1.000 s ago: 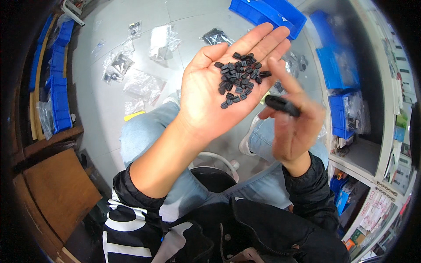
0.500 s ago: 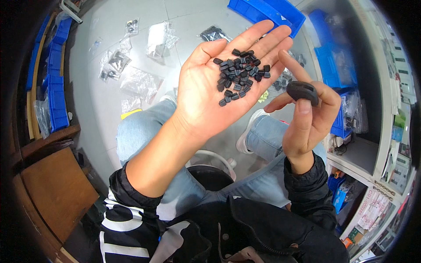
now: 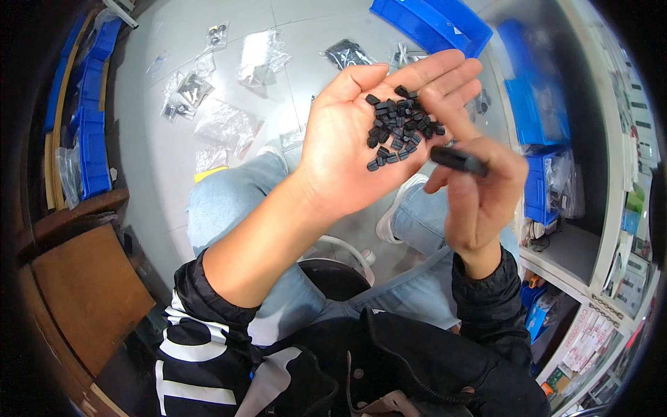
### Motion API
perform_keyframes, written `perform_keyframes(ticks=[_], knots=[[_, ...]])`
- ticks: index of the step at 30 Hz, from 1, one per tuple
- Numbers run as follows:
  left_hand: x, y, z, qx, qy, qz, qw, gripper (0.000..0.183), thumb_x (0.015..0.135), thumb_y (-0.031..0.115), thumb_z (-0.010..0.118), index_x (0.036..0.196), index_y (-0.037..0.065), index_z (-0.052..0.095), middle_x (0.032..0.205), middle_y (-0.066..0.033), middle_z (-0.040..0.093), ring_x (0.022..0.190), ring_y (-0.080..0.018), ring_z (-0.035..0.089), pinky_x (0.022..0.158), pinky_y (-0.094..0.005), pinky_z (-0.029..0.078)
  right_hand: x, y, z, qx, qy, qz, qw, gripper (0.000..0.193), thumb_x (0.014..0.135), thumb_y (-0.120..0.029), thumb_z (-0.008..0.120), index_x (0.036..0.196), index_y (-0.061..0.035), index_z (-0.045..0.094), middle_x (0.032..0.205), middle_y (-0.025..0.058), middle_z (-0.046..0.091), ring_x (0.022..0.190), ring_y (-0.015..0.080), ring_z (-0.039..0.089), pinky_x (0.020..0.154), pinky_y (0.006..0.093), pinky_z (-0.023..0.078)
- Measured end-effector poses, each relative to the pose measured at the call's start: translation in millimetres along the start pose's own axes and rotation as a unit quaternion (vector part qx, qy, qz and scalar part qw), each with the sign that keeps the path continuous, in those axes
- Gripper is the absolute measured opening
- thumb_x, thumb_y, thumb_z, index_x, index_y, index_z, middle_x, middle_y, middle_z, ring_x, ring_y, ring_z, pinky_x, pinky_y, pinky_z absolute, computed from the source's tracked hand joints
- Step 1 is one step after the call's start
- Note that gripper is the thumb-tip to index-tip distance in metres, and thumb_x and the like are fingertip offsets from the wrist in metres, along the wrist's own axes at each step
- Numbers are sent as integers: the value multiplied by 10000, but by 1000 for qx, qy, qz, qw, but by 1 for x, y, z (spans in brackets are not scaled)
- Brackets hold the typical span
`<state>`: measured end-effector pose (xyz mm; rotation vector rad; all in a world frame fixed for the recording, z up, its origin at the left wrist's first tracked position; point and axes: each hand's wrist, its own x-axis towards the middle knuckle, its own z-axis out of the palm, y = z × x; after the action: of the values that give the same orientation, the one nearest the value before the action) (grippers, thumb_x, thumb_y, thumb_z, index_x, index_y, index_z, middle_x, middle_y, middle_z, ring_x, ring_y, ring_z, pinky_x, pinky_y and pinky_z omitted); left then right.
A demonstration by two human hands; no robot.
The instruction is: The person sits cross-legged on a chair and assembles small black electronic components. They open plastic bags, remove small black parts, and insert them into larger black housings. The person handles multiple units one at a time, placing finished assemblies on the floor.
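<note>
Our left hand (image 3: 354, 153) lies open, palm up, w/ small black parts (image 3: 399, 128) piled on it. Right hand (image 3: 479, 187) pinches a black oblong piece (image 3: 457, 160) just beside them.

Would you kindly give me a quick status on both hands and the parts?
Left hand open, palm up, cupping black parts. Right hand pinching a black bar, forefinger among the parts. Nothing in the way.

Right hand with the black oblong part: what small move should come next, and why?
Probably bring the right hand a little closer and pinch one piece off the heap of small black pieces. The left hand lies open, palm up, offering them; the right hand's index finger already reaches over the heap while its other fingers hold the black oblong part.
</note>
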<state>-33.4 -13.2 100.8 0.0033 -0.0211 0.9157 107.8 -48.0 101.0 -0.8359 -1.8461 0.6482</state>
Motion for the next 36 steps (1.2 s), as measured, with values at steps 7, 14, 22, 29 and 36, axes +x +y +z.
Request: perform_keyframes(ticks=[7, 14, 22, 29, 36], knots=[[0, 1, 0, -20, 0, 6, 1000, 562, 890, 290, 183, 1314, -56, 312, 1381, -163, 324, 1302, -260, 274, 1088, -358, 202, 0, 0, 5, 27, -28, -22, 999, 207, 758, 27, 558, 951, 31, 481, 1075, 241, 582, 720, 262, 640, 578, 265, 495], [0, 0, 0, 6, 3, 16, 1000, 555, 890, 285, 186, 1310, -53, 321, 1370, -166, 340, 1287, -267, 302, 1087, -364, 208, 0, -3, 7, 6, -73, -33, 997, 263, 696, 45, 585, 939, 27, 488, 1081, 231, 583, 665, 222, 638, 522, 245, 477], [0, 1, 1, -28, 7, 14, 999, 551, 885, 287, 205, 1309, -40, 335, 1370, -160, 347, 1292, -254, 296, 1072, -356, 228, -2, -4, 3, 49, 7, 23, 999, 139, 815, -9, 515, 942, 44, 500, 1098, 248, 570, 794, 205, 614, 637, 254, 477], [1, 1, 0, 5, -8, 8, 1000, 556, 885, 295, 209, 1309, -44, 332, 1380, -160, 330, 1295, -247, 290, 1071, -350, 229, -3, -3, 4, 27, -53, 44, 997, 173, 810, 0, 539, 972, 25, 487, 1097, 227, 576, 682, 172, 598, 541, 230, 466], [1, 0, 0, -2, -1, 3, 1000, 559, 885, 293, 204, 1317, -44, 315, 1367, -179, 341, 1280, -254, 314, 1074, -357, 226, 1, -1, 2, 31, -20, -2, 999, 199, 802, 12, 542, 986, 16, 465, 1131, 206, 564, 725, 194, 613, 548, 229, 467]])
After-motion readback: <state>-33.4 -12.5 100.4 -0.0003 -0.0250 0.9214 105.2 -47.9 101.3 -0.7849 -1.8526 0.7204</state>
